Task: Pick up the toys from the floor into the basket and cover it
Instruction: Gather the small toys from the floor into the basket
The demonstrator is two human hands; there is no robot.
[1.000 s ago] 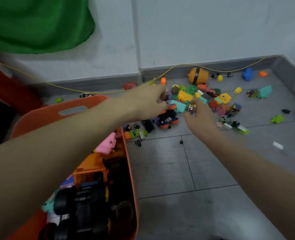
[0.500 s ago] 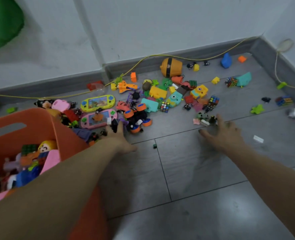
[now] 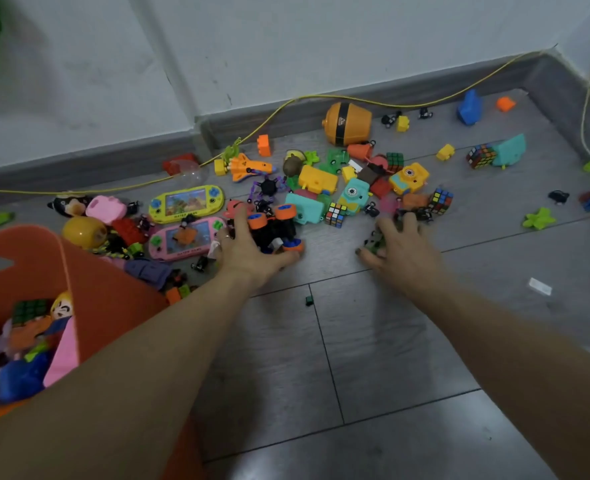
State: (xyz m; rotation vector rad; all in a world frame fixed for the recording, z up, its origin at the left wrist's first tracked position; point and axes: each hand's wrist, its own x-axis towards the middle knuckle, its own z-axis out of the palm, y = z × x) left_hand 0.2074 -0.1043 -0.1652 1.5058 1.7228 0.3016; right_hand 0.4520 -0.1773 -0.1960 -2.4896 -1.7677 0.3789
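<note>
- At far left we saw the orange basket (image 3: 37, 268), partly filled with toys, standing on the grey floor (image 3: 373, 358).
- Beside it lay a pink handheld water game (image 3: 186, 239) and a yellow one (image 3: 186, 203).
- Our left hand (image 3: 248, 249) curled over a black toy car with orange wheels (image 3: 274, 230).
- Our right hand (image 3: 399, 247) curled round small dark-green toys (image 3: 374, 242).
- More toys lay scattered towards the skirting.
</note>
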